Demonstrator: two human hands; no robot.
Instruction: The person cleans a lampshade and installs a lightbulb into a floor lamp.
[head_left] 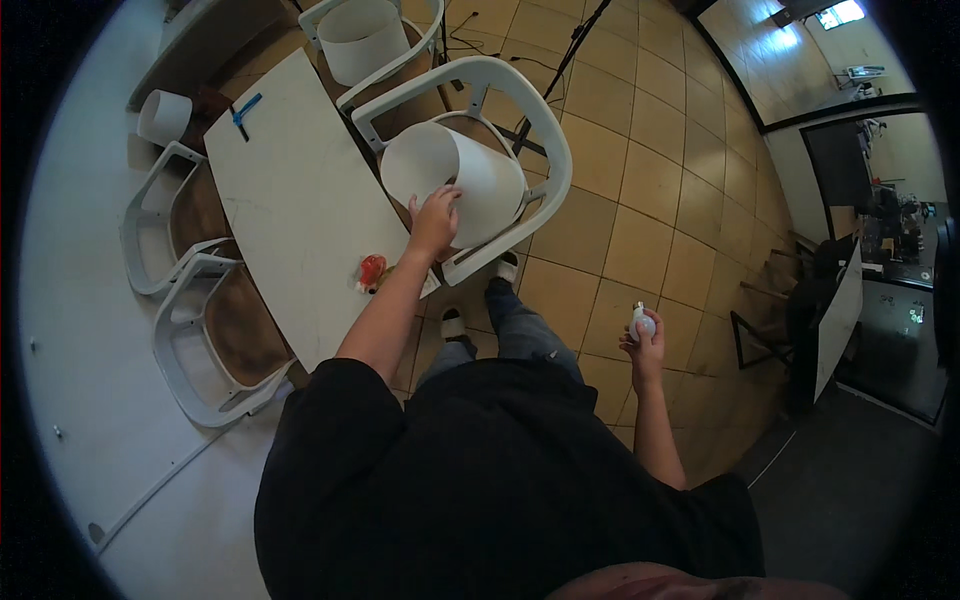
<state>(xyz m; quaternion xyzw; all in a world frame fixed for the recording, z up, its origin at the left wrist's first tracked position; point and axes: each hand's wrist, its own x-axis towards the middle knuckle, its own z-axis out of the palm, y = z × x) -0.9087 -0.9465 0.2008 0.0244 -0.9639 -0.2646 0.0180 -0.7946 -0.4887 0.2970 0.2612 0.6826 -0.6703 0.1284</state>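
On a white armchair [560, 170] in front of me lies a white cylinder [490, 185] that looks like a drum lampshade, its open end turned toward the table. My left hand [436, 218] is at that opening, fingers apart and nothing visible in them; whether the fingertips touch the inner wall I cannot tell. Out to the right, over the tiled floor, my right hand [648, 345] grips a white light bulb [642, 324], its metal base pointing up and away from me.
Left of the armchair stands a long white table [290, 190]. A blue clamp-like tool [240, 117] lies at its far end, and a red-and-clear package [372, 270] near my left forearm. More white cylinders [362, 50] rest on chairs beyond. A thin black stand [575, 45] rises behind the armchair.
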